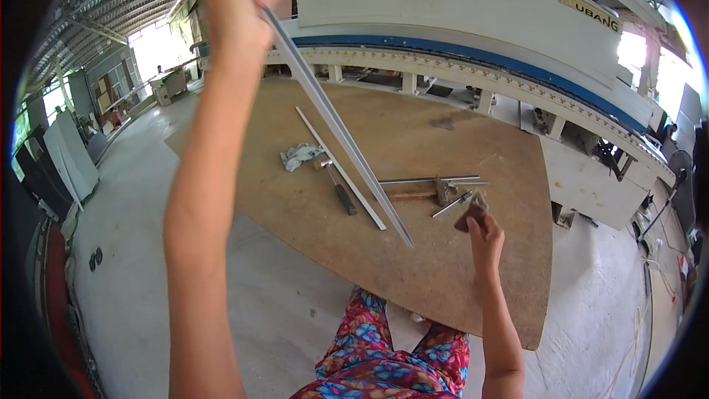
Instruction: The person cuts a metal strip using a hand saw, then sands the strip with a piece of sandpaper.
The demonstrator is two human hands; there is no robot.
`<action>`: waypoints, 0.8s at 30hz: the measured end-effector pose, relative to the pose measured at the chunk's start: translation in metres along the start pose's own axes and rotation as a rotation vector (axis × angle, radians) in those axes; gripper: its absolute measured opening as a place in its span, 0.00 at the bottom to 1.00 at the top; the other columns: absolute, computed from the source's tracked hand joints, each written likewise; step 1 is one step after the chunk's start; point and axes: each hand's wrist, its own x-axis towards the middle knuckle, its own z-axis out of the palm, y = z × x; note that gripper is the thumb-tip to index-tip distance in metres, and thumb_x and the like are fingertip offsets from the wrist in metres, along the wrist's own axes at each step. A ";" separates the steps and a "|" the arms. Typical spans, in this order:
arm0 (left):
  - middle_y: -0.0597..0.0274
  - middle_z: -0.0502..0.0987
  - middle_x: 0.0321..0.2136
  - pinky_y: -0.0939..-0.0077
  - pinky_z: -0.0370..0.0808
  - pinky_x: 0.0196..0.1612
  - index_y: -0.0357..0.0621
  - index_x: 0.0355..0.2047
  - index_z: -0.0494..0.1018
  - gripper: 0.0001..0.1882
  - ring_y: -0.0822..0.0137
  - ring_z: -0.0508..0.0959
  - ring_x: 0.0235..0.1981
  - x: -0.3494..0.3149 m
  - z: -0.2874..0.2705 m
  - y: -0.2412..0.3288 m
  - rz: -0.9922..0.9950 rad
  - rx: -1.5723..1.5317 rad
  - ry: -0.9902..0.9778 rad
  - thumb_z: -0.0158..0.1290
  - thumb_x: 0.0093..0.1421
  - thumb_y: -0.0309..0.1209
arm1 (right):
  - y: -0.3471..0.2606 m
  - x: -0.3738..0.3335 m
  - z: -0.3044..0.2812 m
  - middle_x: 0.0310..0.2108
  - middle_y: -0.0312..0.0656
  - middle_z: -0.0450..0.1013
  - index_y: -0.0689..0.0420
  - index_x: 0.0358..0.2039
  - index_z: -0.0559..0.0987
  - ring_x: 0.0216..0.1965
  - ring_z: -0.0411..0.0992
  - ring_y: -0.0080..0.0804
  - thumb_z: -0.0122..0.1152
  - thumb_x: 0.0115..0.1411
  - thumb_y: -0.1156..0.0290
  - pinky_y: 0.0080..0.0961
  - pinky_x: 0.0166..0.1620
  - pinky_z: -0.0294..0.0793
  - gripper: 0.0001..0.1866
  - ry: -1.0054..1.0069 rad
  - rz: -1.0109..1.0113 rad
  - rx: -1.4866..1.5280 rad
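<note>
Head view gives us a long grey metal strip held aslant above the brown board, its upper end beyond the board's far-left edge and its lower end over the board's middle; whether that tip touches the surface we cannot tell. Our left hand has its fingers wrapped round the strip's upper end. Our right hand, over the right part of the board, pinches a small dark brown pad between thumb and fingers, apart from the strip. On the board's middle we see a thin white strip, with a hammer and a crumpled pale cloth just beside it. Toward the board's right side lie a dark rod, a wooden bar with a squarish metal block at its end, and a short metal rod. Our flowered clothing shows at the board's near edge. Beyond the board's far edge stands a large white machine with a blue band; pale floor spreads left of the board.
</note>
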 end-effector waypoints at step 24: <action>0.66 0.72 0.23 0.80 0.65 0.32 0.44 0.28 0.69 0.16 0.76 0.69 0.25 -0.117 0.114 -0.092 0.094 0.273 -0.007 0.46 0.68 0.42 | -0.206 0.066 0.012 0.23 0.39 0.76 0.67 0.44 0.78 0.26 0.70 0.16 0.61 0.59 0.72 0.21 0.31 0.72 0.14 -0.238 -0.316 0.410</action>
